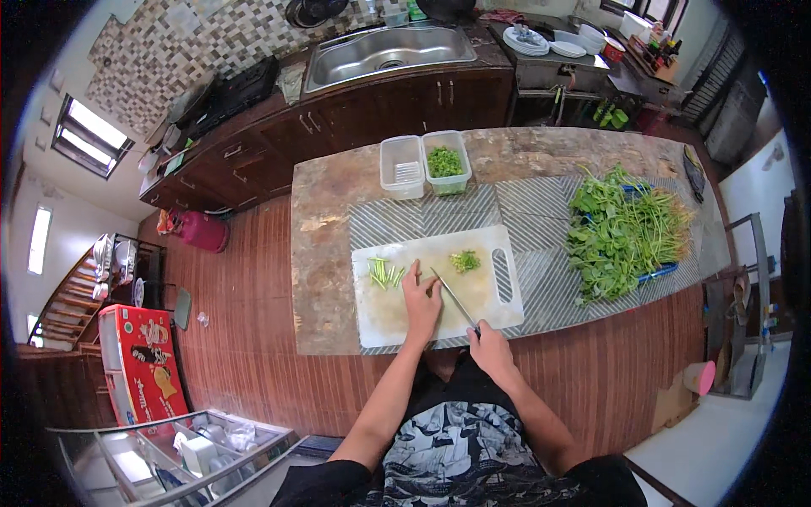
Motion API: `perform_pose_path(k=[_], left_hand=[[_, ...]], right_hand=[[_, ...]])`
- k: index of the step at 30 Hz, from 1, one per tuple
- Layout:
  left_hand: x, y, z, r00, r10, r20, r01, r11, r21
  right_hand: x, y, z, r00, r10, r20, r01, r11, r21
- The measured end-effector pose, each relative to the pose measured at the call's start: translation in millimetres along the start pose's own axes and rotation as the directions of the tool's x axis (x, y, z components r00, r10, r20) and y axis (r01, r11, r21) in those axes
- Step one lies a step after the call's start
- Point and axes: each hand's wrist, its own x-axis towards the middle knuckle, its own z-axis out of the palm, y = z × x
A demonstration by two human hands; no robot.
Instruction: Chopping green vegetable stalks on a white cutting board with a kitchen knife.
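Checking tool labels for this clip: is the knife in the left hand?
No, the right hand holds the knife by its handle.

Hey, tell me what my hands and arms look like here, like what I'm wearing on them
Your left hand and right hand show no gloves, and your forearms are uncovered. The black sleeves are short; the shirt has a grey-and-white print.

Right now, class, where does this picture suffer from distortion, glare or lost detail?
Head view, rim: corners fall to black, and the table edges bow; head view, left: the window is washed out to white; head view, back: the sink shows bright reflections; head view, centre: the knife reads clearly, but anything under the left fingers is hidden.
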Motion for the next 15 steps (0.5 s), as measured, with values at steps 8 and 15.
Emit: perform_pose_path(k=[8,15], left_hand=[[-11,10,15,0.989,-0.074,-0.126,0.091,0.987,0.136],[-12,12,14,0.988,-0.094,-0.124,0.119,0.968,0.221]], right_hand=[[11,10,-9,0.997,-0.077,0.033,0.077,0.997,0.001],[13,14,-16,0.993,-0.099,0.071,0.102,0.994,-0.037]])
